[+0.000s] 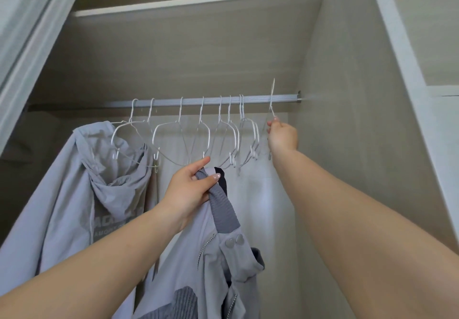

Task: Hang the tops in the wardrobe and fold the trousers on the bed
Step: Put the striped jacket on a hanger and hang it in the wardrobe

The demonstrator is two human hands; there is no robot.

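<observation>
My left hand (190, 189) grips the ribbed grey collar of a pale grey zip-up jacket (211, 264), which hangs down below it in front of the open wardrobe. My right hand (282, 136) is raised at the right end of the silver rail (198, 100) and pinches a white wire hanger (272, 105) just below its hook; the hook stands above the rail. Several bare white hangers (206, 135) hang along the rail. A grey hooded top (82, 194) with lettering hangs at the left end.
A shelf (198, 1) spans the wardrobe above the rail. The wardrobe's right side wall (347, 120) stands close to my right hand. A sliding door frame (22, 45) runs along the left. A pale cloth hangs at the back behind the hangers.
</observation>
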